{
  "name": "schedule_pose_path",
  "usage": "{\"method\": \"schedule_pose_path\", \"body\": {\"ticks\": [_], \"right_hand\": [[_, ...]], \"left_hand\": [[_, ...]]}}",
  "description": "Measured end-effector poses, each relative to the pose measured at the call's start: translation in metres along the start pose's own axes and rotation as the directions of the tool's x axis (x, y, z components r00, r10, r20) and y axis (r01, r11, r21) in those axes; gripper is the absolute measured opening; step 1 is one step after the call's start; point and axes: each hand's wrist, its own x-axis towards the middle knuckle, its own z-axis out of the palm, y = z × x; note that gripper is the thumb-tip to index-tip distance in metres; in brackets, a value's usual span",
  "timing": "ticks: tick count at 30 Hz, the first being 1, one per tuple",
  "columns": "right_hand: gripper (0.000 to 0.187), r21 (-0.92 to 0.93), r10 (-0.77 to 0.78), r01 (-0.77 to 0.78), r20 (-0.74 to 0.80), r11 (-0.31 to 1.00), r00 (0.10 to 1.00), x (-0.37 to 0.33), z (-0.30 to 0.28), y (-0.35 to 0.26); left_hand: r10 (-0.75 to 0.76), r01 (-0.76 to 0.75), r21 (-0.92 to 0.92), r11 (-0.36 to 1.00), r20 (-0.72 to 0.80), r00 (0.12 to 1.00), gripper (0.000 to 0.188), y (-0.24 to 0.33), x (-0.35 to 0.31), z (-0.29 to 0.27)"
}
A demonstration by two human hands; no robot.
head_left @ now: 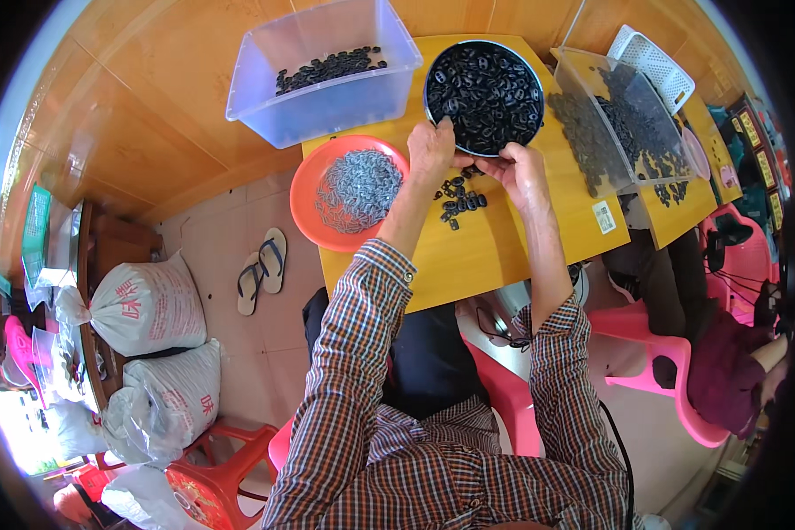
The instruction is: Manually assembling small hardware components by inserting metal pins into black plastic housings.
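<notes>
A round bowl [430,113] with a pale rim, heaped with small black oval plastic pieces [486,84], sits or is held at the far side of the yellow table. My left hand [434,147] is closed on its near-left rim, thumb over the edge. At the near-right rim, my right hand [519,174] has its fingers closed on the bowl too; its fingertips are partly hidden. Several loose black pieces [459,201] lie on the table between my forearms. Left of them, an orange basin [306,210] holds a pile of small grey elongated pieces [359,190].
A clear plastic bin [327,115] with black pieces stands at the far left. Another clear bin [627,172] of black pieces lies on the yellow table [442,283] to the right, by a white basket [649,66]. Another person [724,380] sits at the right. White sacks [150,305] stand left.
</notes>
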Motion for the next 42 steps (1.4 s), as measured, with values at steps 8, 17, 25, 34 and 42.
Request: {"method": "schedule_pose_path", "body": {"ticks": [8,17,25,34,42], "right_hand": [[0.034,-0.113,-0.05,0.046,-0.028,0.993,0.998,0.008,-0.011,0.008],[0.053,-0.675,-0.766,0.502,-0.146,0.54,0.627,0.001,-0.002,0.016],[0.06,-0.712,-0.721,0.419,-0.177,0.564,0.67,0.013,0.01,0.026],[0.061,-0.731,-0.779,0.473,-0.128,0.493,0.614,0.017,0.014,0.032],[0.062,-0.792,-0.817,0.482,-0.035,0.374,0.576,0.018,0.013,0.035]], "left_hand": [[0.215,-0.215,-0.008,0.977,0.013,0.977,0.026,-0.018,0.006,0.013],[0.285,-0.284,0.024,0.959,-0.072,0.956,0.029,-0.017,0.0,0.015],[0.355,-0.306,0.276,0.911,-0.147,0.923,0.031,-0.004,-0.024,0.02],[0.435,-0.392,0.247,0.886,-0.154,0.887,0.034,-0.032,0.01,0.013],[0.375,-0.354,0.147,0.924,-0.161,0.913,0.039,-0.022,0.001,0.017]]}}
